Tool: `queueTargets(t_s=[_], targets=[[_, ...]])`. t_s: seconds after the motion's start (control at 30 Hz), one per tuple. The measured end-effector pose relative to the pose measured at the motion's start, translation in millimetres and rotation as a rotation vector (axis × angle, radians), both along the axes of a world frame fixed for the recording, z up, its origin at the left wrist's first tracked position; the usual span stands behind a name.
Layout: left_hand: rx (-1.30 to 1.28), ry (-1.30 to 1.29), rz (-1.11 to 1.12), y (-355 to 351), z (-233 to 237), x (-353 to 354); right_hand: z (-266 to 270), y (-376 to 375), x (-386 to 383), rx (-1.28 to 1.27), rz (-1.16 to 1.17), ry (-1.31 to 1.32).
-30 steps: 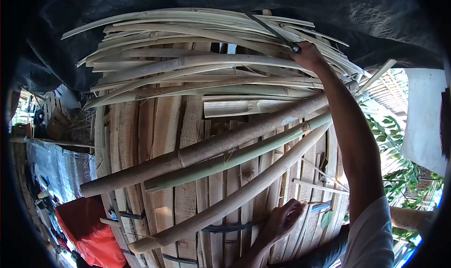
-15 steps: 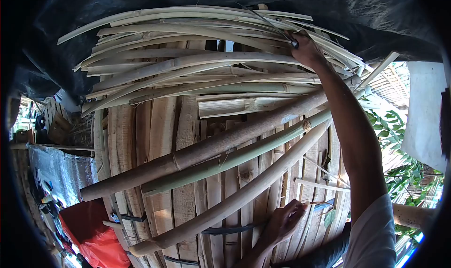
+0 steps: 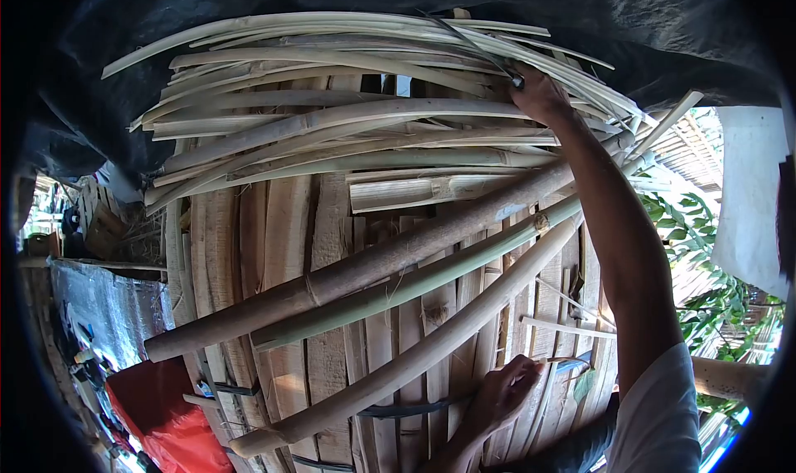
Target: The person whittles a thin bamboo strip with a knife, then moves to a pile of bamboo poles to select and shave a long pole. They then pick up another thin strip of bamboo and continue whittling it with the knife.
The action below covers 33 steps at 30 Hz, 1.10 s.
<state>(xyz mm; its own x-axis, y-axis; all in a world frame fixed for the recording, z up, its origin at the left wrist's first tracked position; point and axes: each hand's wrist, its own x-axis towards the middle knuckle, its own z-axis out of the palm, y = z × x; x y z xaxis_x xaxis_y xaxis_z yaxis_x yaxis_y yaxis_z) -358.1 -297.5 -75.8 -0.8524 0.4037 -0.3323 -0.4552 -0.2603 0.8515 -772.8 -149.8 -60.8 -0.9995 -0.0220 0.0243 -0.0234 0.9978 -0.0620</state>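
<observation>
My right hand (image 3: 541,96) reaches to the far side, over a pile of split bamboo strips (image 3: 332,116). It is closed on the dark handle of a long, thin-bladed knife (image 3: 473,40), whose blade points up and left across the strips. My left hand (image 3: 507,390) is low and near me, above the wooden boards, with its fingers curled together. A small pale tip shows at those fingertips, too small to name. Between my hands lie a brown bamboo pole (image 3: 356,278), a green bamboo pole (image 3: 406,284) and a pale bamboo pole (image 3: 414,367), all slanting across the boards.
Upright wooden boards (image 3: 286,232) lie under the poles, with dark straps (image 3: 406,408) across them. A short split bamboo piece (image 3: 414,189) rests above the poles. A red plastic sheet (image 3: 162,415) is at lower left, dark sheeting (image 3: 655,25) behind, green leaves (image 3: 692,224) at right.
The knife blade has tilted slightly in my right hand, which has shifted a little left. One long bamboo strip beside it sits slightly lower. My left hand stays almost still.
</observation>
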Motion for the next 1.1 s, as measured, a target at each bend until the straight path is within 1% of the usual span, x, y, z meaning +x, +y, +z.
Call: queueTargets(t_s=[0.07,0.13,0.2,0.27,0.33,0.4,0.47,0.5,0.57,0.6,0.67,0.7,0.73,0.8,0.87,0.93,1.0,1.07,1.1], targets=[[0.003,-0.031,-0.025,-3.6,3.4,-3.7,-2.6,4.4,-7.5,0.008,0.033,-0.013],[0.000,-0.067,-0.074,-6.6,9.3,-8.6,3.9,2.5,-8.2,-0.044,0.007,-0.116],[0.027,-0.061,-0.044,-4.4,8.0,-5.8,-7.2,10.7,-13.2,-0.070,0.052,-0.072],[0.048,-0.058,-0.016,-1.7,8.0,-4.2,-15.3,16.6,-21.4,-0.014,0.100,0.018],[0.051,-0.037,0.044,0.1,8.0,-6.2,-3.2,10.7,-19.1,-0.034,0.102,-0.021],[0.043,-0.049,0.030,-1.5,9.1,-6.7,-2.2,10.5,-19.1,-0.047,0.104,-0.069],[0.041,-0.053,0.003,-1.3,7.6,-6.9,2.1,11.1,-15.3,-0.077,0.129,0.060],[0.016,-0.040,-0.009,-0.6,4.4,-6.9,9.1,8.9,-13.9,-0.074,0.130,0.064],[-0.010,-0.033,-0.020,-1.7,4.9,-4.8,21.3,2.0,-4.3,-0.063,0.033,-0.034],[-0.015,-0.042,-0.018,-2.2,5.8,-6.8,25.2,-1.1,-0.1,-0.059,0.032,-0.028],[-0.016,-0.047,-0.018,-1.9,7.5,-6.9,32.2,-4.1,7.8,0.015,0.045,0.043],[-0.023,-0.037,-0.023,-1.9,5.9,-7.4,27.0,0.8,8.2,0.017,0.131,0.215],[-0.030,-0.030,-0.028,-1.9,4.9,-7.4,29.6,4.2,6.6,0.018,0.130,0.219],[-0.040,-0.003,0.008,0.1,3.1,-6.0,46.6,4.3,9.4,0.021,0.128,0.119],[-0.041,0.027,0.034,1.8,6.0,-5.1,59.1,3.4,17.6,0.031,0.150,0.156],[-0.030,-0.034,0.042,1.5,9.8,-9.0,70.7,-3.3,20.6,-0.029,0.171,0.244],[-0.029,-0.021,0.050,0.9,12.2,-10.0,90.3,-19.1,19.9,-0.066,0.170,0.232],[-0.052,-0.030,0.035,0.4,11.2,-10.7,109.3,-36.7,20.0,-0.103,0.340,0.441],[0.031,-0.061,0.090,2.1,14.8,-11.3,124.0,-52.1,23.1,-0.122,0.338,0.412]])
